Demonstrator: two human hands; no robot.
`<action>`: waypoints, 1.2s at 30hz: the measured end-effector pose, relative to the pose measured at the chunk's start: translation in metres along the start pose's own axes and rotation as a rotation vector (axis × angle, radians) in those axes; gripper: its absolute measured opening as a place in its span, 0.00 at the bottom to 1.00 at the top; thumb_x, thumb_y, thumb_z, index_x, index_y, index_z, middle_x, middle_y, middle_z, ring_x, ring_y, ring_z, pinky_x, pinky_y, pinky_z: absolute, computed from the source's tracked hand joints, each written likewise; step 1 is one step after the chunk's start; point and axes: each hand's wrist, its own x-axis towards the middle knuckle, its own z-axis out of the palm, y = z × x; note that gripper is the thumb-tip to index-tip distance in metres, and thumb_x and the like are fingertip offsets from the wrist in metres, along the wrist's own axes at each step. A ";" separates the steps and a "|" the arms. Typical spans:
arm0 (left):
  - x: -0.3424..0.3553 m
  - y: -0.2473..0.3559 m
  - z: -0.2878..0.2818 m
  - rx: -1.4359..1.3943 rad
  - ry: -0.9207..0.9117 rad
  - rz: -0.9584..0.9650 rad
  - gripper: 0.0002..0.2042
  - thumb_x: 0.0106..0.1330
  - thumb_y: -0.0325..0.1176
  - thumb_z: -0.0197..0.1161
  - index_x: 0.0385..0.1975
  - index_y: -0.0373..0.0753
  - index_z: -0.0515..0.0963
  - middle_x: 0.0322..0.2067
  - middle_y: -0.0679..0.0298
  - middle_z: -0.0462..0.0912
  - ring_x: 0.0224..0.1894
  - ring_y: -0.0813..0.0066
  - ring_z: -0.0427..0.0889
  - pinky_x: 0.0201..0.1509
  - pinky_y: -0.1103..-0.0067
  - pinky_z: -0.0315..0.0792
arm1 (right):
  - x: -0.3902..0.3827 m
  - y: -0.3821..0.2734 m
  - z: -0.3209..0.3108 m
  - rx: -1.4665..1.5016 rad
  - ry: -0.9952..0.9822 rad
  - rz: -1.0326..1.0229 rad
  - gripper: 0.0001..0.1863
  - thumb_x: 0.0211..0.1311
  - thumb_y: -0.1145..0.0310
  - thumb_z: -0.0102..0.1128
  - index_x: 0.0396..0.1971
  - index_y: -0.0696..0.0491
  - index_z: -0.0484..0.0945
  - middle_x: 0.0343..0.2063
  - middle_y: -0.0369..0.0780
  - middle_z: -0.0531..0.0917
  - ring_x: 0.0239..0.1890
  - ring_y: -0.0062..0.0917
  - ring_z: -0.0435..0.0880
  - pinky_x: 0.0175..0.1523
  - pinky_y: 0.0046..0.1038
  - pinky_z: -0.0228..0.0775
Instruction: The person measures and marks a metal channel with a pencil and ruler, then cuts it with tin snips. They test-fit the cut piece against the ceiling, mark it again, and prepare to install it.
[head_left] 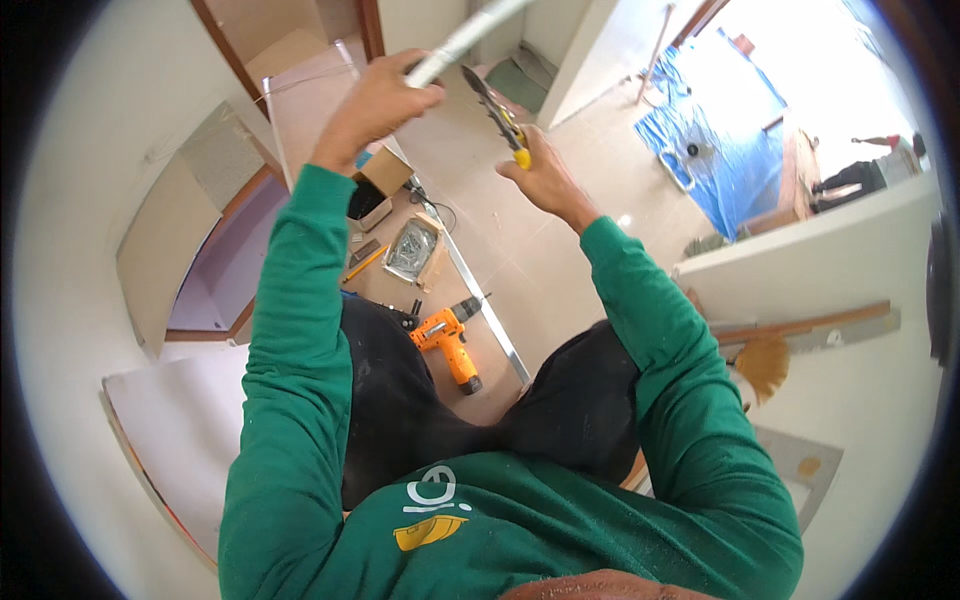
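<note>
The likeliest trouble sits with the snips (pixel 497 118) in the right hand (pixel 545 180): their dark blades point up toward the left hand (pixel 385 105) with little air between, so a slip or an early squeeze could nick those fingers. The left hand is wrapped around one end of a pale strip (pixel 455 48), the right is closed about the snips' yellow handles, and the two hands are apart; whether the blades are parted I cannot tell. A long piece gripped near one end could also swing or twist, since nothing in view props its far part. Should it drop, it might strike the drill (pixel 436 327), lying by the right edge of the board (pixel 315 110) with its bit toward that edge, or upset the open carton (pixel 436 265) farther up the same side, spilling the bag (pixel 410 248) of small grey hardware. The strip is held in the air over the board's far right edge, slanting up and out of view. It looks straight, narrow and whitish silver, with a slight shine and a little blur; its far end is hidden, so its length cannot be judged.
</note>
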 end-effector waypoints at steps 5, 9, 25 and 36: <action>-0.008 0.012 -0.006 -0.098 0.028 -0.070 0.17 0.65 0.39 0.71 0.47 0.33 0.86 0.34 0.64 0.88 0.32 0.76 0.85 0.40 0.76 0.79 | -0.002 -0.010 -0.004 -0.060 0.009 0.005 0.38 0.66 0.51 0.68 0.69 0.57 0.69 0.62 0.53 0.79 0.66 0.51 0.79 0.70 0.48 0.70; -0.008 0.014 -0.007 -0.092 0.019 -0.057 0.18 0.63 0.38 0.72 0.48 0.33 0.86 0.34 0.64 0.88 0.32 0.77 0.85 0.39 0.77 0.78 | -0.001 -0.017 -0.008 -0.049 -0.007 0.057 0.38 0.65 0.51 0.69 0.70 0.57 0.70 0.63 0.53 0.79 0.67 0.50 0.79 0.69 0.50 0.70; -0.001 0.025 0.033 0.309 0.078 0.176 0.28 0.58 0.36 0.70 0.62 0.43 0.84 0.40 0.47 0.91 0.42 0.46 0.90 0.50 0.61 0.83 | -0.003 0.008 -0.009 0.006 0.120 -0.083 0.31 0.69 0.58 0.69 0.62 0.61 0.70 0.54 0.53 0.77 0.59 0.50 0.79 0.65 0.47 0.71; -0.012 0.047 0.041 0.316 0.112 0.274 0.29 0.56 0.32 0.74 0.63 0.41 0.83 0.55 0.52 0.89 0.53 0.46 0.89 0.60 0.63 0.82 | 0.006 0.021 -0.004 0.068 0.265 -0.237 0.33 0.71 0.69 0.66 0.71 0.60 0.64 0.58 0.56 0.77 0.64 0.52 0.77 0.71 0.48 0.68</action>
